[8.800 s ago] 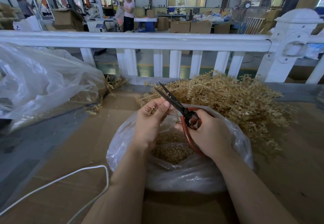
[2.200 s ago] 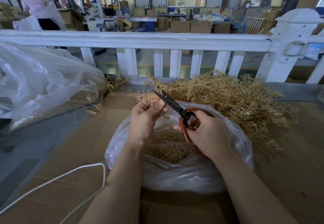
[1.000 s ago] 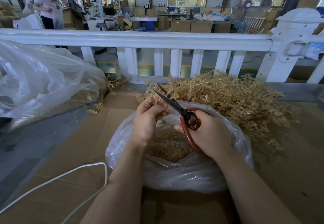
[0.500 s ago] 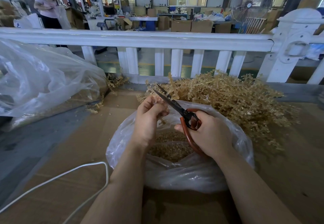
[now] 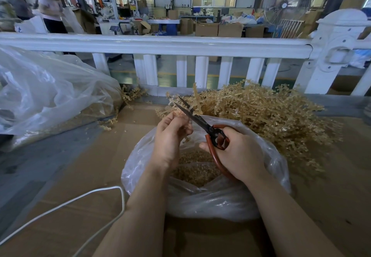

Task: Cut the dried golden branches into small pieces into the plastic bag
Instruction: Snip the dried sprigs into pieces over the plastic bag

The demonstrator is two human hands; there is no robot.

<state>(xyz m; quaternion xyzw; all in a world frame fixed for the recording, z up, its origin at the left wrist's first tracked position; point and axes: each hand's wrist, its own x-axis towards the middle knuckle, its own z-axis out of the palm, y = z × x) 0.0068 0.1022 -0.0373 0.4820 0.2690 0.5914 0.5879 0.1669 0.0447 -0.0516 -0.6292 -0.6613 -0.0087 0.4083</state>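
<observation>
My left hand (image 5: pixel 170 138) pinches a small golden branch (image 5: pixel 195 104) that sticks up between the blades of the scissors (image 5: pixel 197 120). My right hand (image 5: pixel 239 154) grips the scissors by their red-brown handles, blades slightly apart and pointing up-left. Both hands hover over an open clear plastic bag (image 5: pixel 216 198) that holds a heap of cut golden pieces (image 5: pixel 192 168). A big pile of uncut golden branches (image 5: pixel 267 114) lies just behind and to the right of the bag.
A large clear plastic bag (image 5: pixel 48 94) with golden scraps lies at the left. A white fence (image 5: pixel 160 45) runs across behind the pile. A white cable (image 5: pixel 84 198) loops over the cardboard surface at lower left. A person (image 5: pixel 52 9) stands far back left.
The branch piece in my left hand has been fed a little further between the blades. Both hands stay over the bag. The person in the background has shifted.
</observation>
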